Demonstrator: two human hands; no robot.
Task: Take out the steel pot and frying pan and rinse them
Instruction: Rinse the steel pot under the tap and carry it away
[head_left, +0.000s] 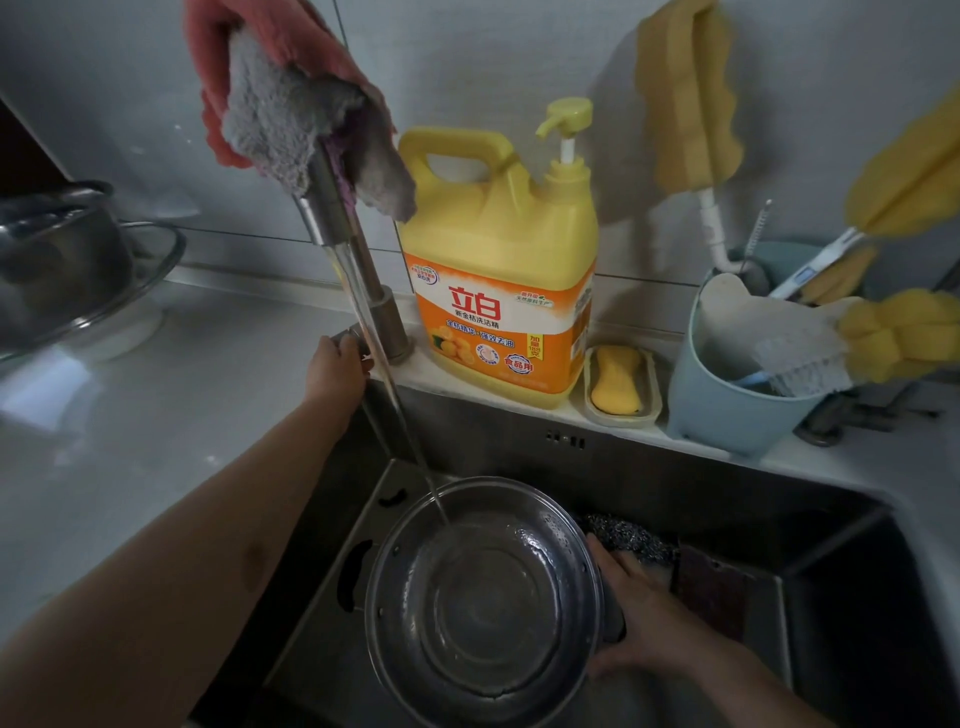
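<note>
A round steel pot (483, 603) sits in the dark sink (727, 499), tilted a little, with a thin stream of water (395, 395) from the faucet (332, 208) landing inside it. My right hand (644, 618) grips the pot's black side handle at its right rim. My left hand (337, 366) is closed on the faucet lever at the base of the tap. No frying pan shows in the sink.
Grey and pink cloths (291, 119) drape over the faucet. A yellow detergent jug (498, 275), a soap dish (621, 384) and a blue bucket of brushes (737, 384) line the sink's back ledge. A steel scourer (631, 538) lies in the sink. Steel cookware with a glass lid (67, 270) stands on the left counter.
</note>
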